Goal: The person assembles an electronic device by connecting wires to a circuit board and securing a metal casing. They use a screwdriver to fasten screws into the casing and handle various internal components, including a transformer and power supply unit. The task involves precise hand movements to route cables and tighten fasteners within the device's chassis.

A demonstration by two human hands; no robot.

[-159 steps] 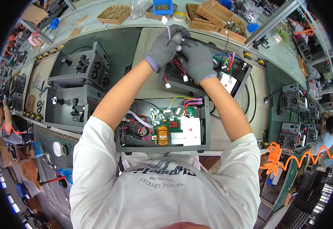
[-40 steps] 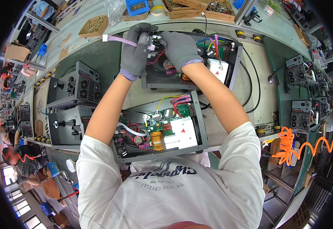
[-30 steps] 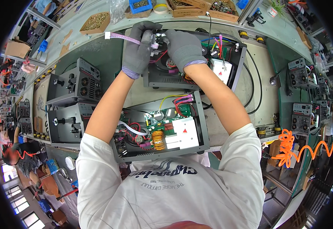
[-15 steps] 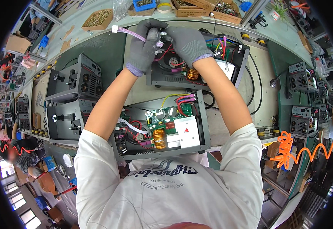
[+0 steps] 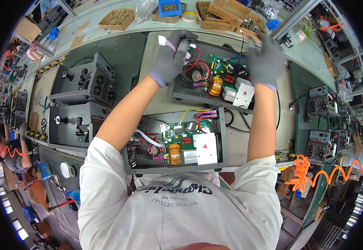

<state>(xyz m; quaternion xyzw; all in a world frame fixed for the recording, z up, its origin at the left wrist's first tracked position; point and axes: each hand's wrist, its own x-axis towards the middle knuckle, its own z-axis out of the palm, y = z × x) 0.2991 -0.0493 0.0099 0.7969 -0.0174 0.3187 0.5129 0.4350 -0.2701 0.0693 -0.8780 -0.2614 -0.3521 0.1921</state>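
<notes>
My gloved left hand [image 5: 171,58] is curled at the left end of the far machine, an open dark metal case [image 5: 181,96]. A purple-and-white wire cable [image 5: 171,45] with a white connector [image 5: 162,40] comes out of its grip; anything else in the fingers is hidden. My gloved right hand [image 5: 266,60], smeared by motion, is over the far machine's right end. Inside that case are a green circuit board [image 5: 218,62], a copper coil [image 5: 215,86] and a white plate [image 5: 244,95]. Closer to me stands a similar open case [image 5: 177,168] with its own coil [image 5: 174,154].
Two more grey machines [image 5: 81,83] stand at the left. Boxes of small metal parts [image 5: 117,18] and a blue bin [image 5: 169,7] line the far shelf. Black cables lie right of the far case; an orange coiled hose [image 5: 301,173] hangs at the right. Other people work at the far left.
My right hand has moved right, away from my left hand, uncovering the far machine's board and coil. My left hand stays at that machine's left end with the cable.
</notes>
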